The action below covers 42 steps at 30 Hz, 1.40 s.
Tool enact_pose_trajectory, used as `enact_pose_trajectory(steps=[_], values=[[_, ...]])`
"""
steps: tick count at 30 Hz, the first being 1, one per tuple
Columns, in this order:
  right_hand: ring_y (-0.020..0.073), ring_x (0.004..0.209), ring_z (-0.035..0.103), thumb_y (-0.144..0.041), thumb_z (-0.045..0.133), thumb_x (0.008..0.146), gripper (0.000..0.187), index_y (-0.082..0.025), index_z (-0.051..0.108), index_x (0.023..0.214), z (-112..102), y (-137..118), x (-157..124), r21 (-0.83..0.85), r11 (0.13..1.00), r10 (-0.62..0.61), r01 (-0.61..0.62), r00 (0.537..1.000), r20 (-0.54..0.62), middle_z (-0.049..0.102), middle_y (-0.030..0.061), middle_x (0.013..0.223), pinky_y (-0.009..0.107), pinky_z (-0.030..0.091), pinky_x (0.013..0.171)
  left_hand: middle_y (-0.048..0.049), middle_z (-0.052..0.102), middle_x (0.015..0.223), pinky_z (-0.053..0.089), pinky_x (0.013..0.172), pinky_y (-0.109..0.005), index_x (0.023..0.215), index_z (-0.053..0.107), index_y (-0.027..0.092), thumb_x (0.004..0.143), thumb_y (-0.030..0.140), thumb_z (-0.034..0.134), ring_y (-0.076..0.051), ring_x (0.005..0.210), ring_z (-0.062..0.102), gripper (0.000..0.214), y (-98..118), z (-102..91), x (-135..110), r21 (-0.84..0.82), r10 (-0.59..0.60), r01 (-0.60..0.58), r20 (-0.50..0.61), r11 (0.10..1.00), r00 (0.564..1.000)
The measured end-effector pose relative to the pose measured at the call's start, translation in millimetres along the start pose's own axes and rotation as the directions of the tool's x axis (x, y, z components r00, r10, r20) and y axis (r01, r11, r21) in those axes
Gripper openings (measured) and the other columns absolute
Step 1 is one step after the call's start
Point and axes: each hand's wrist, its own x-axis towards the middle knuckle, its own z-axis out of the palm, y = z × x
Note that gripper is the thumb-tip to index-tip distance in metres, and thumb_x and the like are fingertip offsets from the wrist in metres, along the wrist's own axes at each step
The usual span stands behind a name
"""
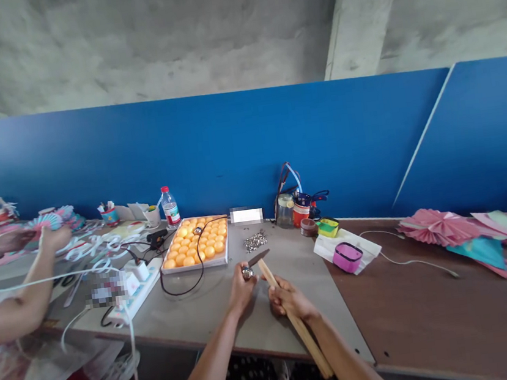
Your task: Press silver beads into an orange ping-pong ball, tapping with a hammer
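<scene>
My left hand (242, 288) is closed around a small silvery round object (247, 271) with a dark blade-like piece (259, 257) sticking out toward the right. My right hand (288, 300) grips a long pale wooden stick (296, 320) that runs from near the blade back down along my forearm. The two hands are close together above the grey table (232, 316). Just beyond them lies a small pile of shiny metal pieces (255, 241).
A white tray of several orange balls (195, 244) with a black cable sits ahead left. A power strip (136, 284), water bottle (170, 206), cups and jars (299, 209), a pink pouch (347, 257) and pink paper fans (436, 229) lie around. Another person's arms (20, 286) work at the left.
</scene>
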Motion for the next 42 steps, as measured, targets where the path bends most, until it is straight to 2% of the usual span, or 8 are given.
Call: enact_pose_trajectory(steps=[5,10,19,23,28,33,38,42], values=[[0.0033,0.031,0.032,-0.048,0.067,0.069,0.059,-0.017,0.044,0.114,1.1,-1.8,-0.2,0.004,1.000,0.025,-0.025,1.000,-0.013,0.042,-0.0113,0.050,0.018,0.022,0.035,0.0008,0.052,0.076,0.041,0.070,-0.027,0.102,0.048,0.018,0.065,0.020,0.057,-0.014,0.070,0.051,0.038,2.8,1.1,-0.9,-0.004,-0.045,0.045,-0.008,0.999,0.999],[0.0032,0.032,0.033,-0.047,0.068,0.069,0.057,-0.018,0.044,0.112,1.6,-3.3,-0.5,0.089,0.996,-0.012,0.014,1.000,-0.016,0.041,-0.0114,0.050,0.018,0.020,0.036,-0.0003,0.053,0.081,0.041,0.073,-0.027,0.101,0.049,0.017,0.066,0.022,0.058,-0.014,0.074,0.051,0.037,1.6,0.6,-0.4,0.011,-0.011,0.012,-0.022,1.000,1.000],[0.0027,0.031,0.031,-0.047,0.066,0.070,0.057,-0.017,0.045,0.114,-0.3,2.0,1.3,0.051,0.999,-0.013,0.015,0.999,-0.036,0.040,-0.0115,0.050,0.017,0.020,0.035,0.0006,0.053,0.078,0.041,0.071,-0.027,0.104,0.048,0.017,0.066,0.025,0.058,-0.014,0.069,0.051,0.040,-2.6,1.0,1.4,-0.016,-0.041,0.041,-0.004,0.999,0.999],[0.0032,0.031,0.032,-0.048,0.066,0.070,0.061,-0.016,0.044,0.117,1.1,2.3,0.9,-0.034,0.999,0.006,-0.007,0.999,-0.040,0.041,-0.0113,0.049,0.017,0.021,0.035,0.0014,0.052,0.076,0.041,0.071,-0.027,0.102,0.048,0.017,0.064,0.022,0.059,-0.014,0.070,0.051,0.040,-4.9,1.2,3.1,-0.034,-0.054,0.053,-0.018,0.998,0.998],[0.0025,0.032,0.031,-0.048,0.066,0.069,0.059,-0.017,0.045,0.115,3.6,-1.6,-0.7,0.030,1.000,-0.009,0.011,0.998,-0.062,0.041,-0.0112,0.050,0.017,0.021,0.036,0.0005,0.053,0.078,0.042,0.069,-0.027,0.102,0.050,0.017,0.065,0.023,0.059,-0.013,0.069,0.051,0.039,-1.7,-0.3,1.9,-0.010,-0.044,0.044,-0.024,0.999,0.999],[0.0035,0.033,0.032,-0.046,0.066,0.070,0.057,-0.016,0.045,0.114,5.7,-2.7,-1.6,-0.062,0.998,-0.003,-0.001,0.998,-0.064,0.041,-0.0110,0.049,0.018,0.023,0.035,-0.0012,0.054,0.081,0.043,0.073,-0.028,0.108,0.048,0.016,0.065,0.020,0.059,-0.015,0.074,0.053,0.044,-1.9,0.1,-0.4,-0.038,-0.046,0.045,-0.024,0.998,0.999],[0.0028,0.032,0.032,-0.046,0.066,0.069,0.057,-0.017,0.045,0.113,3.3,-1.7,-0.2,0.044,0.998,-0.041,0.046,0.994,-0.104,0.040,-0.0114,0.050,0.018,0.021,0.036,-0.0029,0.056,0.084,0.043,0.074,-0.028,0.108,0.049,0.016,0.067,0.024,0.060,-0.015,0.077,0.054,0.043,-3.9,1.2,0.4,-0.073,-0.008,0.004,-0.055,0.997,0.998],[0.0035,0.033,0.033,-0.045,0.067,0.068,0.058,-0.016,0.046,0.114,2.7,-2.1,-0.6,-0.019,1.000,-0.013,0.011,0.996,-0.094,0.042,-0.0108,0.050,0.018,0.022,0.036,-0.0013,0.057,0.079,0.044,0.072,-0.029,0.106,0.050,0.016,0.066,0.029,0.064,-0.015,0.073,0.055,0.044,-3.3,1.7,2.1,-0.079,-0.040,0.035,-0.057,0.996,0.998]])
